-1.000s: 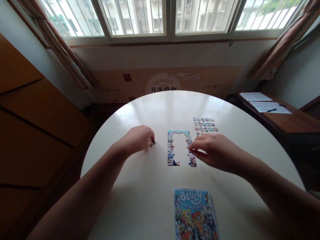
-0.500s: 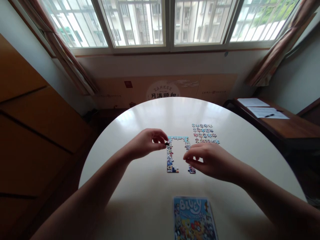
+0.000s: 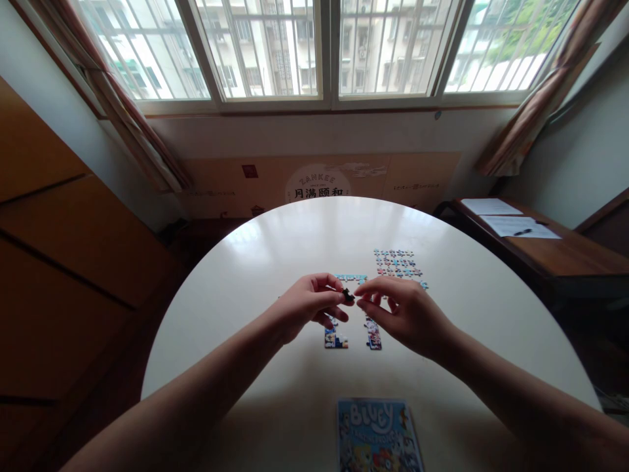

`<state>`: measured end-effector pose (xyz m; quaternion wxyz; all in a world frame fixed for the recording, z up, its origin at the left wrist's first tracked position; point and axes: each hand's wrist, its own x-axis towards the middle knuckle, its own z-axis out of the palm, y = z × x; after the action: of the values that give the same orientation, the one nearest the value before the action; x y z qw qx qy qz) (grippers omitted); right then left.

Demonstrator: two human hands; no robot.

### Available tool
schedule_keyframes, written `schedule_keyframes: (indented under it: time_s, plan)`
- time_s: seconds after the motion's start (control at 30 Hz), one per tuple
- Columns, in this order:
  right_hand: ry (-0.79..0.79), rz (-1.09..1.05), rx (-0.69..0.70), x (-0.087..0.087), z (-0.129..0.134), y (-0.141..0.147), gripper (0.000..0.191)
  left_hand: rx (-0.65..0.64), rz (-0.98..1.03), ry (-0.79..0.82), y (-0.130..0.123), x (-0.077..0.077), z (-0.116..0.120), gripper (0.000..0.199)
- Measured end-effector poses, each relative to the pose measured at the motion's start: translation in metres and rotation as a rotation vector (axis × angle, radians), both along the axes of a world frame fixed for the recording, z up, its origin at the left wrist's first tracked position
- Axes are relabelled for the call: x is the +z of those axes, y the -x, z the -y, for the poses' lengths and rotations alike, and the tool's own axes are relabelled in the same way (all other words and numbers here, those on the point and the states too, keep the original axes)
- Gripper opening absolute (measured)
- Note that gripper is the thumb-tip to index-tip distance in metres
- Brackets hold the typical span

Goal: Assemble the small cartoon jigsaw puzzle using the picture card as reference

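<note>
Dark puzzle piece [image 3: 348,295], just the one, held up over the puzzle and pinched between thumb and forefinger of the left hand [image 3: 309,300]! Too small from here to say which way its knobs point.

Closest to the person, one picture cover [image 3: 376,436] lies on the round white table [image 3: 275,249], BLUEY in big letters, the line beneath it blurred. Beyond that, two hands: the left gripping that piece, other fingers loosely bent; the right hand [image 3: 410,309] facing it, fingers curved, tips just beside the piece. Touching it, holding anything? I can't tell.

Under them, one puzzle border [image 3: 374,334], partly covered, long axis running away from the person, light-blue strip at the far end, a gap in the near edge.

Past the right hand, loose pieces [image 3: 394,262] in rows, three plain to see, more partly hidden; no exact count possible. Over right, a wooden desk [image 3: 580,248] with two paper sheets [image 3: 501,225], their writing unreadable. Farther, a tan board [image 3: 275,177] reads ZANKEE above 月满颐和; two curtains [image 3: 515,124] flank a four-pane window [image 3: 270,46].
</note>
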<state>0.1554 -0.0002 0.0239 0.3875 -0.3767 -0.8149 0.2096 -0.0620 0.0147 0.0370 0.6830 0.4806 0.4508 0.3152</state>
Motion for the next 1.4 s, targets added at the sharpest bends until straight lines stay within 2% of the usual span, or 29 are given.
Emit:
schedule_keyframes:
  time_s: [0.2, 0.3, 0.47, 0.6, 0.73, 0.87, 1.0, 1.1, 1.27, 1.4]
  plan:
    - [-0.108, 0.025, 0.002, 0.000, 0.002, 0.000, 0.011, -0.022, 0.036, 0.059, -0.005, -0.005, 0.003, 0.029]
    - [-0.115, 0.037, 0.016, -0.002, 0.002, -0.001, 0.010, -0.039, 0.014, 0.035, -0.007, -0.006, 0.004, 0.025]
    - [-0.058, 0.045, 0.018, -0.004, 0.000, -0.002, 0.010, -0.088, -0.248, -0.210, -0.006, -0.002, 0.005, 0.016]
    - [-0.009, 0.021, 0.057, -0.004, -0.001, 0.000, 0.009, -0.151, -0.369, -0.371, 0.000, 0.001, 0.004, 0.018]
    - [-0.138, 0.120, 0.066, -0.003, 0.002, 0.000, 0.011, -0.144, -0.355, -0.305, 0.001, -0.001, 0.001, 0.022]
    - [-0.315, 0.263, 0.004, -0.003, 0.007, 0.001, 0.012, -0.121, -0.328, -0.175, -0.003, 0.000, 0.001, 0.019]
    - [-0.379, 0.308, -0.012, -0.001, 0.011, 0.002, 0.017, -0.124, -0.343, -0.133, -0.004, 0.003, 0.002, 0.016]
    - [-0.336, 0.300, 0.028, 0.001, 0.010, 0.000, 0.018, -0.213, -0.391, -0.208, 0.002, 0.007, 0.002, 0.024]
    - [-0.124, 0.452, 0.266, 0.003, 0.006, -0.005, 0.018, -0.311, -0.806, -0.569, 0.015, 0.013, 0.002, 0.034]
    - [-0.059, 0.502, 0.334, 0.001, 0.005, -0.004, 0.020, -0.362, -0.985, -0.655, 0.016, 0.009, 0.003, 0.033]
